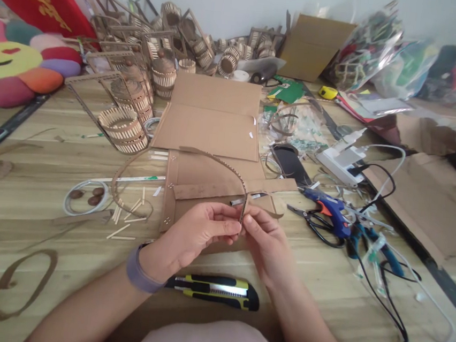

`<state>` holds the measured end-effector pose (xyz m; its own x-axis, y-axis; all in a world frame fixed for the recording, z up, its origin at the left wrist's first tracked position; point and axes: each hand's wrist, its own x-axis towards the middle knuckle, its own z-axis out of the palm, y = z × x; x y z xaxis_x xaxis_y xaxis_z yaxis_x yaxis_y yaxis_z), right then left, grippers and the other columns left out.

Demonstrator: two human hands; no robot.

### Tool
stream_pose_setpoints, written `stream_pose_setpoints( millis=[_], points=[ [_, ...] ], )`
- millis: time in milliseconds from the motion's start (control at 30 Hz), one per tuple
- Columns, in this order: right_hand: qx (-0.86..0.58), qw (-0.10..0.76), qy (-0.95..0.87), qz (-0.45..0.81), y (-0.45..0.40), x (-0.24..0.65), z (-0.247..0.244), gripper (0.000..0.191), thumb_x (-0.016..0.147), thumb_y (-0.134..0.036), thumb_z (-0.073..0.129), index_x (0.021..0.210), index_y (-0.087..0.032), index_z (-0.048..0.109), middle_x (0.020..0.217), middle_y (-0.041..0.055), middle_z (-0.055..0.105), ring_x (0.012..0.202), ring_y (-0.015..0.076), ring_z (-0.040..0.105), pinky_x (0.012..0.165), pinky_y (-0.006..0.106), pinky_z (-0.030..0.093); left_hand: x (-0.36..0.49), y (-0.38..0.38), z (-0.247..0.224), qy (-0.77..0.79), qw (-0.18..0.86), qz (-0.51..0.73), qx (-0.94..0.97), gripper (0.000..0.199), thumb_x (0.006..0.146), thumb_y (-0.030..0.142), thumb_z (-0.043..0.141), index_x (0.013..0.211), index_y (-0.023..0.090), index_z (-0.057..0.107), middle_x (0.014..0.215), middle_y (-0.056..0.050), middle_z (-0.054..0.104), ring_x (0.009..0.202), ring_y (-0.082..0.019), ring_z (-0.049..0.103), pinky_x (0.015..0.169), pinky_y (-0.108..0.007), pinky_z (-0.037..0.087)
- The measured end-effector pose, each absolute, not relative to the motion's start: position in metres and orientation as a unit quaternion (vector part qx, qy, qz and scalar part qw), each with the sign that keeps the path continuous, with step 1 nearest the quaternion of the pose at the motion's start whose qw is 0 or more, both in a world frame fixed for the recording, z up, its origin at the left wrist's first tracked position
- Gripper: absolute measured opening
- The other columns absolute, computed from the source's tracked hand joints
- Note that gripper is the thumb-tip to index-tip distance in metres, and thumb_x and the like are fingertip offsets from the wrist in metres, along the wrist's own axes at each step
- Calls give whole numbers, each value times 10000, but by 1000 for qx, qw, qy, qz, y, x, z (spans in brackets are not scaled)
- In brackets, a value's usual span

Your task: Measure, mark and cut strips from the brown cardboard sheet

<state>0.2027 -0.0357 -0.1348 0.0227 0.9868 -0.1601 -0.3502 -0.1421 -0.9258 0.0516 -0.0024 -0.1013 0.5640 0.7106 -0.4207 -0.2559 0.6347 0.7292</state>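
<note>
A thin curved cardboard strip (pixel 228 167), its corrugated edge showing, rises from between my hands and bends off to the left. My left hand (pixel 196 230), below a purple wristband, pinches the strip between thumb and fingers. Right beside it, my right hand (pixel 270 245) grips the strip's lower end with thumb and fingertips. Under and beyond the hands lie flat cardboard pieces (pixel 207 172). Close to my body rests a yellow and black utility knife (pixel 216 290). Short wooden sticks (pixel 129 218) are scattered to the left of my left hand.
Small stick-sided buckets (pixel 123 126) with frames crowd the back left. On the right lie a blue glue gun (pixel 331 210), black scissors (pixel 314 222), a phone (pixel 291 163), a white power strip (pixel 341 163) and loose cables. A tape ring (pixel 85 198) holds several brown balls.
</note>
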Motion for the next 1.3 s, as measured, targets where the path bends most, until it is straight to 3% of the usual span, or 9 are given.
stream_pose_setpoints(
  millis=[133,300,500,1300],
  points=[
    [-533,548,-463,450,-38,207,-136,250,788,-434,747,922,-226,717,764,12,691,648,144,604,613,282,520,50,-1,-102,344,837,282,318,226,625,236,828,786,124,717,669,22,605,634,-85,521,675,-257,435],
    [-552,536,-599,223,-44,207,-126,27,860,-244,675,849,-241,700,796,15,679,750,158,629,656,286,509,45,2,-102,348,839,291,301,224,620,227,833,777,121,713,713,11,633,634,-78,544,655,-229,451],
    [-513,489,-698,103,-48,204,-118,156,855,-135,623,905,-260,701,843,17,703,763,161,666,660,294,532,42,5,-102,372,827,302,295,257,603,256,844,752,118,686,718,3,657,650,-90,590,693,-239,488],
    [-526,473,-693,137,-48,207,-116,113,862,-149,620,843,-246,675,788,7,691,746,163,668,645,296,514,45,3,-102,382,805,326,317,242,626,256,822,743,123,657,704,18,642,673,-101,610,734,-260,482]
  ],
)
